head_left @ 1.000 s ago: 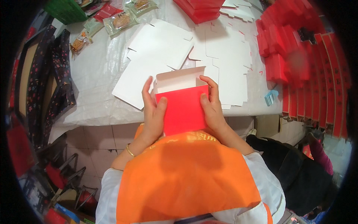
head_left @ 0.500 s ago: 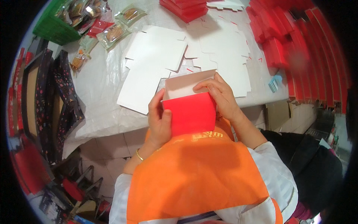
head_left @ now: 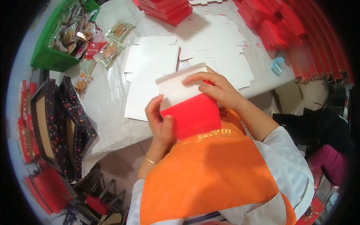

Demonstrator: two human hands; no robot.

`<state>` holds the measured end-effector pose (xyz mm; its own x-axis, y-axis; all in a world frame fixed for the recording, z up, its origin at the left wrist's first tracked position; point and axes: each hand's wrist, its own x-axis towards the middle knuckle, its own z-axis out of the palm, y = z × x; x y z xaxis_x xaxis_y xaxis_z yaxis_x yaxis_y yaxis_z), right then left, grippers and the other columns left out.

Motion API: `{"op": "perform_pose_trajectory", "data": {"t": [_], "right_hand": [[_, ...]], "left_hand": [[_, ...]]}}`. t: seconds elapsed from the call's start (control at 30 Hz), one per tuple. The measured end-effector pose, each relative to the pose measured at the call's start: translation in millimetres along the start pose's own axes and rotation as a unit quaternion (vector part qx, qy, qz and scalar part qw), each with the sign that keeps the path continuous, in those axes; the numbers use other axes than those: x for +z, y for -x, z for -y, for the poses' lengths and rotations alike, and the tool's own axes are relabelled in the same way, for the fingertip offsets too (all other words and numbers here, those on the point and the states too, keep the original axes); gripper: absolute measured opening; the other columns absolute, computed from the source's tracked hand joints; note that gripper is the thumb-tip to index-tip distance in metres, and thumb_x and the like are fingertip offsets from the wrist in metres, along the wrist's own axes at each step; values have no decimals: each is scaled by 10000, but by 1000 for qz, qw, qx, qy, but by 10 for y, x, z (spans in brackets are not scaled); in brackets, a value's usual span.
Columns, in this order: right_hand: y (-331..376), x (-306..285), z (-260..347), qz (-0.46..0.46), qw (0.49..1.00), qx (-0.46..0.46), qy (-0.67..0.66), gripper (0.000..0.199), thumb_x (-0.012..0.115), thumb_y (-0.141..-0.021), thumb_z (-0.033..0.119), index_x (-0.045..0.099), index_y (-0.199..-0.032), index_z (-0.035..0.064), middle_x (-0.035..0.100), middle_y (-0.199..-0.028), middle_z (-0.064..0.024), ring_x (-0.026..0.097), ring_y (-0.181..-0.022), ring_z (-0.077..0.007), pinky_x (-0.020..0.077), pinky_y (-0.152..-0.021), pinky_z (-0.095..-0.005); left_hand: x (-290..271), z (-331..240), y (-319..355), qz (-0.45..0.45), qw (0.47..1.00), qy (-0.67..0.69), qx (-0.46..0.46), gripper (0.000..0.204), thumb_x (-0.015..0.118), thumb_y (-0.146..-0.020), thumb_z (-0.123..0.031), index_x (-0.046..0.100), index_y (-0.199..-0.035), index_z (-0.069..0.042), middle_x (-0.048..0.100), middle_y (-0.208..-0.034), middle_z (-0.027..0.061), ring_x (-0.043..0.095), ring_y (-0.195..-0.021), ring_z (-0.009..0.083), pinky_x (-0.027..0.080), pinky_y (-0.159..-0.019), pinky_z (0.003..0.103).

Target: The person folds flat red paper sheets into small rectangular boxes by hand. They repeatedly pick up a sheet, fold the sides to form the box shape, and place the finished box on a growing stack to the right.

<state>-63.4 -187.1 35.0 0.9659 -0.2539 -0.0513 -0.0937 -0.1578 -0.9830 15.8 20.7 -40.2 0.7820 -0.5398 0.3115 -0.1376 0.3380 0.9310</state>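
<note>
A small red cardboard box point(head_left: 195, 117), white on the inside, is held against the front of my orange apron. Its white flap point(head_left: 176, 83) stands up at the far side, and the top is open. My left hand point(head_left: 160, 122) grips the box's left side, thumb on the red front and fingers behind the edge. At the right corner, my right hand point(head_left: 216, 87) holds the box, its index finger reaching across the white inside of the flap. Flat white carton blanks point(head_left: 150, 67) lie on the table just beyond.
Red boxes are stacked at the back point(head_left: 168, 10) and on the right point(head_left: 273, 33). A green basket point(head_left: 52, 60) of wrapped snacks stands at far left, with loose snack packets point(head_left: 109, 50) beside it. Dark floral-patterned boxes point(head_left: 71, 108) stand at the left edge. A blue packet point(head_left: 277, 66) lies at the right.
The view has turned, so the table's contents appear shifted. The box is tilted more, and my right index finger lies further across the inside of the flap. Both hands keep their hold.
</note>
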Motion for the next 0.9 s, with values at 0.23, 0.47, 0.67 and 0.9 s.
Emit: {"op": "perform_pose_trajectory", "data": {"t": [0.23,0.47,0.67,0.9], "right_hand": [[4,-30,-156,28,998,-63,16,337,471,-1010,205,679,-1241,76,566,-1199,-140,542,-1143,-241,419,-1026,-340],[141,138,-314,-90,979,-183,6,389,431,-1063,342,672,-1121,42,575,-1111,-153,569,-1037,-238,448,-939,-323],[137,67,-337,-94,972,-210,51,374,470,-1030,322,625,-879,17,570,-1047,-172,564,-844,-231,461,-754,-315],[37,32,-329,-102,969,-198,103,269,500,-928,158,551,-737,-24,580,-1046,-184,559,-820,-246,466,-734,-326]], "left_hand": [[42,-61,-78,-12,998,-52,-31,594,420,-1032,-568,601,-1128,-10,534,-1013,82,528,-938,187,429,-863,319],[59,-31,-66,-77,995,-65,-2,638,302,-1057,-582,574,-889,-29,483,-910,60,495,-834,160,410,-773,296],[5,39,-30,-54,995,-85,7,591,301,-1076,-526,526,-825,-41,473,-873,66,476,-790,169,401,-727,295],[8,66,-45,-52,995,-84,-7,533,308,-1089,-465,481,-799,-52,459,-837,61,449,-761,173,387,-693,290]]}}
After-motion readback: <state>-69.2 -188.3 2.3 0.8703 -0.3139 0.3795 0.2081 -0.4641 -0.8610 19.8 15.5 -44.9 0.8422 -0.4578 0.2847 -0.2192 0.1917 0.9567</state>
